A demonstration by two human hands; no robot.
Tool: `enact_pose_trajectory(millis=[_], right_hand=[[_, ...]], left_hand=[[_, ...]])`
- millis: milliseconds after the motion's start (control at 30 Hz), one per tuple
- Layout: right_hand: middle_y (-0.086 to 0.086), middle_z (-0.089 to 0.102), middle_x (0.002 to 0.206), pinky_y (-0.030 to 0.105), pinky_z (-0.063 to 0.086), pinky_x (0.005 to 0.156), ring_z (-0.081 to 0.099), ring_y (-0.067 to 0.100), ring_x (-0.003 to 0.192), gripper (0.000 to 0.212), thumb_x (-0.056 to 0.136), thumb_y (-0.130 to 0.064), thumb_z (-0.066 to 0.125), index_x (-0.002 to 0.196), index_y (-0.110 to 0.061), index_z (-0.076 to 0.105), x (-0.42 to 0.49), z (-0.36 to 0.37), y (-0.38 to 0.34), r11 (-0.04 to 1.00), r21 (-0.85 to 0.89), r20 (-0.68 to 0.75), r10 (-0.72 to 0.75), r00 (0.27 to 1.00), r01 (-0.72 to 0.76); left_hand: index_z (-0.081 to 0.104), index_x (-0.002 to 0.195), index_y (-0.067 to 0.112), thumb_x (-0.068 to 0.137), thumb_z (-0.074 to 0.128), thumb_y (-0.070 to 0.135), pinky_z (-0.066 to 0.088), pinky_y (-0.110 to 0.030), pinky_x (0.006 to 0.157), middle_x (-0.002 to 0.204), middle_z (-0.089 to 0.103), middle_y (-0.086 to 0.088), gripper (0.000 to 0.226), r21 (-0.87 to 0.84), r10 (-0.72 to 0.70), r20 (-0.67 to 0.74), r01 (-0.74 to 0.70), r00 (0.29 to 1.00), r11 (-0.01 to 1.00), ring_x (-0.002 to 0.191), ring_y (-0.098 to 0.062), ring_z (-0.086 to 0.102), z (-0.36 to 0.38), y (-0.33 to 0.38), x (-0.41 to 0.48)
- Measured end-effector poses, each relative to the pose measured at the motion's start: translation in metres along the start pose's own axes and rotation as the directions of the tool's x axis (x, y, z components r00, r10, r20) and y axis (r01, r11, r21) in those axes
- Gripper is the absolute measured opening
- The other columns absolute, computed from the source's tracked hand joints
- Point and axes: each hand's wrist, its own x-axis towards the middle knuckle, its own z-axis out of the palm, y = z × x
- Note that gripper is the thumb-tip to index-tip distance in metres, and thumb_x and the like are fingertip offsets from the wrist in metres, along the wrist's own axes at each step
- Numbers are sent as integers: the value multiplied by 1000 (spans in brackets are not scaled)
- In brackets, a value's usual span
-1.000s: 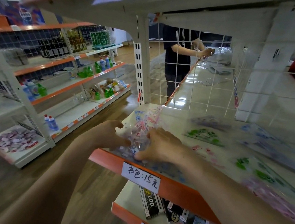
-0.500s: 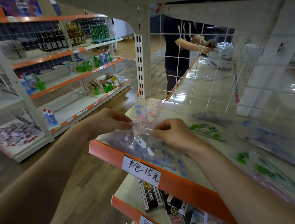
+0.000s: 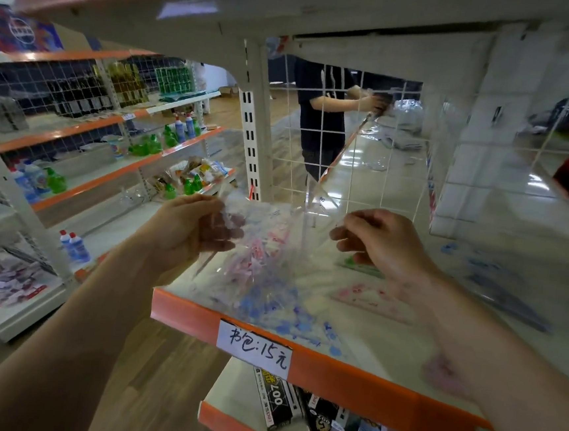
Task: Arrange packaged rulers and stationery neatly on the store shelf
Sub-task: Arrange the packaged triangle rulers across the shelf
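The left hand (image 3: 188,234) is gripping the left edge of a clear packet (image 3: 273,248), fingers curled round the film. The right hand (image 3: 383,248) is pinching the upper right edge, as far as the glare lets one tell. Between them the packet, printed pink and blue, is hanging tilted over the front left corner of the orange-edged shelf (image 3: 348,368), above the handwritten price label (image 3: 253,348). Whether its lower end is touching the shelf is unclear. The film looks limp and slippery, so both hands should probably be lowering it evenly, flat and square to the front lip, without riding over the green-printed packet (image 3: 357,266) just to its right.
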Motion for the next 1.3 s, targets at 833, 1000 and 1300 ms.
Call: enact_pose_trajectory(millis=[833,1000,1300], right_hand=[[0,61,70,17,40,40,57,7,47,19,88,-4,53,93,-17,65,-48,-155,1,965,-82,-368,202,908,-248],[2,67,73,15,48,47,64,5,53,9,88,-5,62,92,-13,65,-49,-162,3,981,122,-364,185,913,-150],[-2,67,70,20,52,54,66,4,61,7,87,-10,64,84,-15,67,-42,-132,4,992,96,-371,-40,928,81]], left_hand=[[61,92,4,81,61,13,49,-16,43,72,66,-4,14,-516,-307,408,495,860,699,49,-9,60,152,-75,7],[61,76,9,89,57,19,52,-18,45,65,64,-2,18,-525,-253,331,400,909,751,47,-10,61,159,-79,1],[50,88,14,99,44,20,57,-34,50,77,70,-8,14,-347,-57,221,133,974,928,70,-27,72,168,-86,-9]])
